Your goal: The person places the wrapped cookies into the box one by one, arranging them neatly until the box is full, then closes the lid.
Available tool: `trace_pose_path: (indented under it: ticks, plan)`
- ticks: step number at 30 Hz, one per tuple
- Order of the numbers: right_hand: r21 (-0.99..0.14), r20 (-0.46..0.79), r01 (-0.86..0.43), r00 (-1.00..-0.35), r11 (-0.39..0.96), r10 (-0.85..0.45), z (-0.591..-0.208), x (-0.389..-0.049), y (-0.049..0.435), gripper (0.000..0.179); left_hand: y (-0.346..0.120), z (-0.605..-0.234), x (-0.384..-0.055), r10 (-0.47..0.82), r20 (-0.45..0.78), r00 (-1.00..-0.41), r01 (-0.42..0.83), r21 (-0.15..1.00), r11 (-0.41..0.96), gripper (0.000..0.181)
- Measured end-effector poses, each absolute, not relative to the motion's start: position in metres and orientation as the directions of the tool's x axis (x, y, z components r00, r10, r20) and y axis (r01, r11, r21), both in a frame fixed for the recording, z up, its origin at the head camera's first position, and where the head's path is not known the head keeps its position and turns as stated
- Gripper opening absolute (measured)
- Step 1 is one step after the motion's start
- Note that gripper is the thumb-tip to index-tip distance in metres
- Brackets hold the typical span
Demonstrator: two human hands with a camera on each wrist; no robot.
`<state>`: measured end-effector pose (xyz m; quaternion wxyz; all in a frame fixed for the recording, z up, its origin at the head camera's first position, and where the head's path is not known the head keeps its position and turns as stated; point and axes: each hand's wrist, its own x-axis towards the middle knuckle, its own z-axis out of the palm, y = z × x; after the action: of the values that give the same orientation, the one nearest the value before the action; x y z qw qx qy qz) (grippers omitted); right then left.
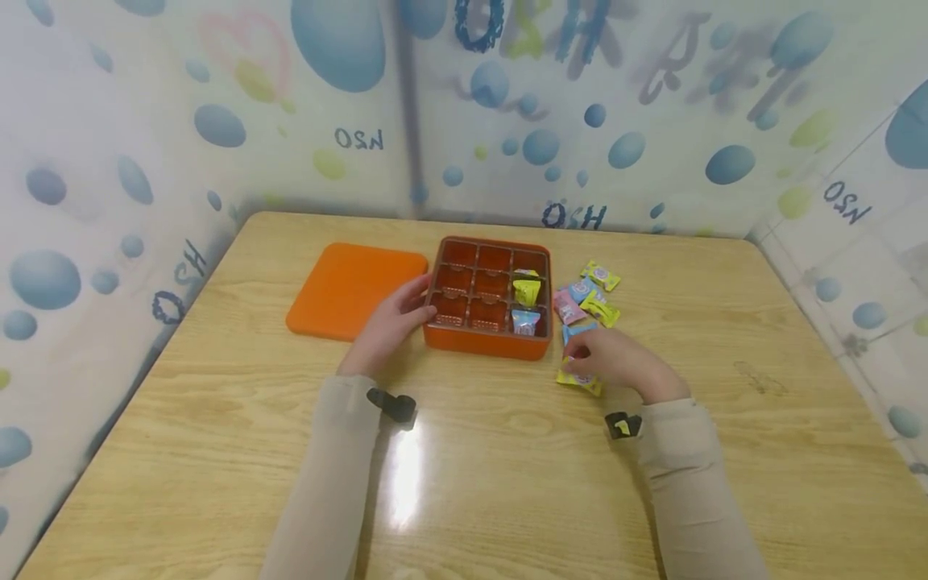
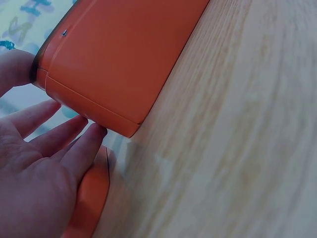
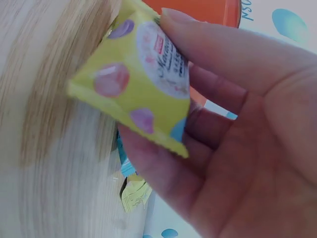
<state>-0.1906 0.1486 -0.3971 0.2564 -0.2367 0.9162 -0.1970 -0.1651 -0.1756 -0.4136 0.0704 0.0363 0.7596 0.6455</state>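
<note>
An orange box (image 1: 487, 345) with a clear divided insert stands in the middle of the table. My left hand (image 1: 387, 326) holds its left side, thumb over the rim and fingertips against the outer wall (image 2: 114, 59). In the right column of the insert sit yellow-wrapped candy (image 1: 526, 292) and a blue-wrapped candy (image 1: 525, 322). To the right of the box, my right hand (image 1: 616, 361) pinches a yellow candy packet (image 3: 133, 74) between thumb and fingers, low over the table. A blue candy (image 1: 578, 330) lies just beyond, partly hidden by that hand.
An orange lid (image 1: 355, 290) lies flat left of the box. Several loose candies lie right of the box, among them a pink one (image 1: 568, 307) and a yellow one (image 1: 601, 275). Patterned walls (image 1: 540, 147) border the wooden table (image 1: 507, 483) at the back and sides.
</note>
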Motion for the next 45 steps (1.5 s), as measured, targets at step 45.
trace_pose_path:
  ticks: [45]
  plan:
    - [-0.624,-0.106,-0.386,-0.819,0.679,-0.563,-0.388,-0.182,0.135,0.016,-0.176,-0.417,-0.163,0.156,-0.044,-0.987,-0.022,0.99,0.138,0.058]
